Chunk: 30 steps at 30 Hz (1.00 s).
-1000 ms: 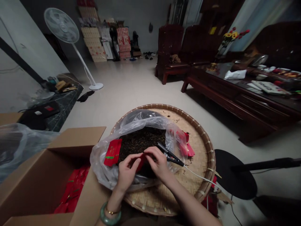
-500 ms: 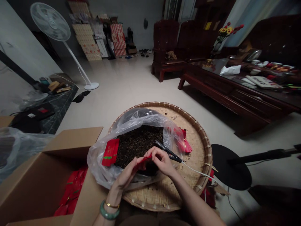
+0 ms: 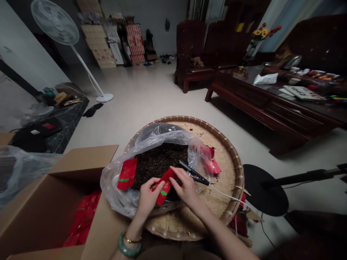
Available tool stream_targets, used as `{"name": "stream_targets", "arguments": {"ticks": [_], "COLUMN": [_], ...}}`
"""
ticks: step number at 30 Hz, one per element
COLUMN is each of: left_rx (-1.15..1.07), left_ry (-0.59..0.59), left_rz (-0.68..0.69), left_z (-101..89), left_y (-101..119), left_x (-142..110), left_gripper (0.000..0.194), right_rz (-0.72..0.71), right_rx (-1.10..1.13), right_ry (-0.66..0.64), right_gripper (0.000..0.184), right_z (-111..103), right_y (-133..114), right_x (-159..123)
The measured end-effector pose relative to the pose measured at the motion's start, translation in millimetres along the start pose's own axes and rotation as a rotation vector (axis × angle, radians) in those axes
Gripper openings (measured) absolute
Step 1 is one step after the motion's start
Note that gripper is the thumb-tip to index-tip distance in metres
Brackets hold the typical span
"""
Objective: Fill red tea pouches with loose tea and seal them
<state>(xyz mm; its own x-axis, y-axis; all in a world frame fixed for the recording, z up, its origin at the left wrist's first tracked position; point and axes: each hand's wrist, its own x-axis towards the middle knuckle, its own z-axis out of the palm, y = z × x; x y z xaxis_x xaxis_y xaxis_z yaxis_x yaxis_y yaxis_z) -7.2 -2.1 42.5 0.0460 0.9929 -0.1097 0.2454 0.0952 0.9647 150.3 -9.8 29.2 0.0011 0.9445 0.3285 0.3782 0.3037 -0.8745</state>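
Between my two hands is a small red packet with a green band, tilted over the open bag. My left hand pinches its left side, and my right hand grips its upper right edge. Below lie dark, dry tea leaves inside a clear plastic bag. Another red packet rests flat at the left of the leaves. Close beside my right hand is a black clamp-like tool with a white cord. All this sits on a round woven bamboo tray.
An open cardboard box at the left holds several red packets. More red packets lie at the tray's right side. A black round stand base is on the floor at right. Farther off are a white fan and a dark wooden table.
The red packet has turned so its printed face and green band now show. My left hand has shifted from flat fingers to a pinch on its side.
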Motion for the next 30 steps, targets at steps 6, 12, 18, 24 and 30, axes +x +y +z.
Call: {"name": "stream_targets", "arguments": {"ticks": [6, 12, 18, 24, 30], "left_rx": [-0.109, -0.004, -0.201, -0.545, -0.519], "left_ry": [0.064, 0.062, 0.167, 0.082, -0.111], "left_rz": [-0.038, 0.043, -0.073, -0.185, -0.212], "left_z": [8.2, 5.9, -1.6, 3.4, -2.5], "left_y": [-1.1, -4.2, -20.7, -22.8, -21.4], "left_x": [-3.9, -5.0, 2.8, 2.8, -0.7], "left_gripper": [0.026, 0.022, 0.031, 0.049, 0.054], "right_rz": [-0.184, -0.148, -0.092, 0.226, 0.400], "right_rx": [-0.113, -0.200, -0.028, 0.256, 0.539], "right_ry": [0.118, 0.230, 0.063, -0.134, -0.250], "right_gripper": [0.035, 0.012, 0.016, 0.025, 0.044], "right_z": [9.5, 1.5, -11.1, -2.9, 1.7], "right_y": [4.1, 0.2, -0.6, -0.3, 2.8], "right_x": [-4.7, 0.0, 1.5, -6.3, -5.6]}}
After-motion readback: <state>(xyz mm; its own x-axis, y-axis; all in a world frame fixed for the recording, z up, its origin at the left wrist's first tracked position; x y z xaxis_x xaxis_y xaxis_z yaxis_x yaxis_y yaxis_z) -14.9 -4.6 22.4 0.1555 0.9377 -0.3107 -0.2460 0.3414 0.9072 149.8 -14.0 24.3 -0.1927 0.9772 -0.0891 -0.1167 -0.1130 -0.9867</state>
